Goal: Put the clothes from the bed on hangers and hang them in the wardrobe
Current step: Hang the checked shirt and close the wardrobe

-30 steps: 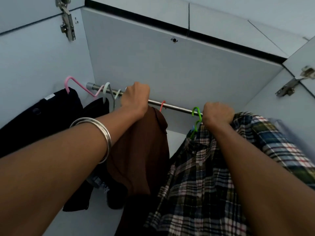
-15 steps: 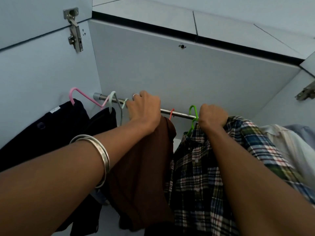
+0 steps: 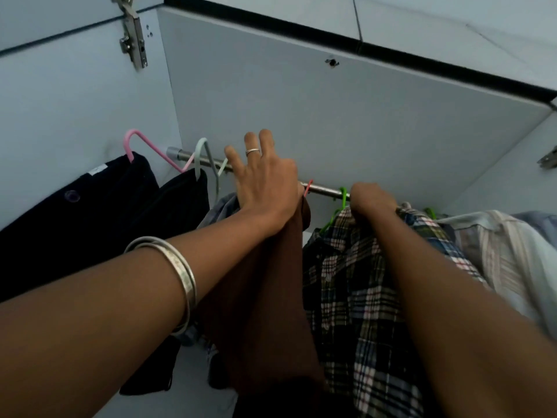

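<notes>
Inside the wardrobe a metal rail (image 3: 324, 189) runs from left to right. My left hand (image 3: 265, 179) is over the rail with its fingers straight and spread, holding nothing, just above a brown garment (image 3: 271, 297) hanging from a red hanger hook (image 3: 309, 187). My right hand (image 3: 372, 200) grips the collar of a plaid shirt (image 3: 355, 297) on a green hanger (image 3: 337, 211) whose hook sits on the rail.
Dark clothes (image 3: 90, 218) hang at the left on a pink hanger (image 3: 135, 146) and a pale hanger (image 3: 200, 155). Striped and light blue shirts (image 3: 506, 251) hang at the right. Door hinges (image 3: 134, 34) sit on the side panels.
My left hand has let go of the brown garment's hanger and spread its fingers above the rail. My right hand still holds the plaid shirt by the rail.
</notes>
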